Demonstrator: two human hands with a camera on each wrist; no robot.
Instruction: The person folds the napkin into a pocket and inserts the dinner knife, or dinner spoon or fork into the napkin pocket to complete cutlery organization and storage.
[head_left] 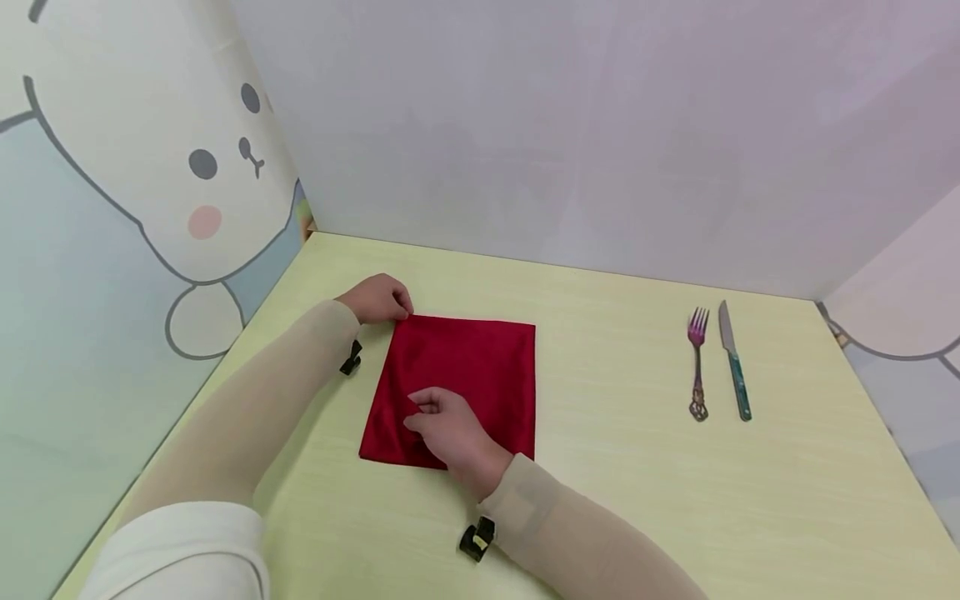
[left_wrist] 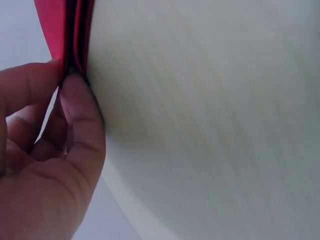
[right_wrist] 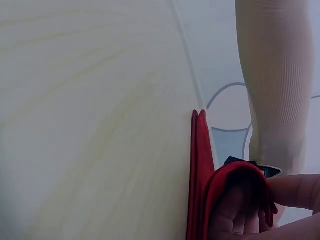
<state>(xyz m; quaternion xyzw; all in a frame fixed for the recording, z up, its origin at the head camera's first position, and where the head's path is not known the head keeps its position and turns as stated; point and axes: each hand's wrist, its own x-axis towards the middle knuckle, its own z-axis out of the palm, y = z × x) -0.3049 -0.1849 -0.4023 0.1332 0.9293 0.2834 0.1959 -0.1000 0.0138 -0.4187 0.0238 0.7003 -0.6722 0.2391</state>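
A folded red napkin (head_left: 472, 358) lies as a rough square on the left half of the table. At its far left corner my left hand (head_left: 378, 298) pinches the edge; in the left wrist view, thumb and fingers close on several red layers (left_wrist: 75, 35). My right hand (head_left: 457, 433) is over the napkin's near part. The right wrist view shows a raised flap of the napkin (right_wrist: 220, 185) curling over the fingers (right_wrist: 230, 212), with the thumb against its outer side. Part of the near edge is hidden under the right hand.
A fork (head_left: 697, 362) and a knife with a green handle (head_left: 735, 367) lie side by side on the right of the pale yellow table (head_left: 615, 500). A grey wall panel (head_left: 562, 167) stands at the back, and a panel with a cartoon animal (head_left: 135, 250) at the left.
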